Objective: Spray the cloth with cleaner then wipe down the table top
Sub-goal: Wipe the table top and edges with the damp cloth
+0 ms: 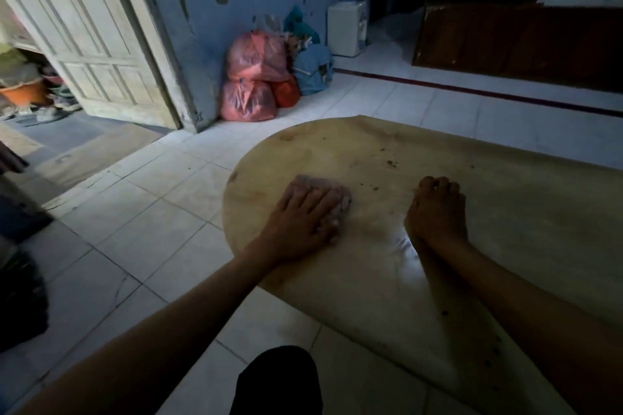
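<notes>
The round-ended, tan wooden table top (387, 152) is serving as the landmark. Near its left rounded edge, a pale pinkish crumpled cloth (337, 192) is lying flat on the wood, and the left hand (303, 216) is pressing down on it, palm flat, fingers stretched forward and lying close together. To the right of the cloth, apart from it, the right hand (438, 212) is resting on the bare wood with fingers curled under into a loose fist. Dark crumbs (391, 163) are dotting the surface beyond both hands.
</notes>
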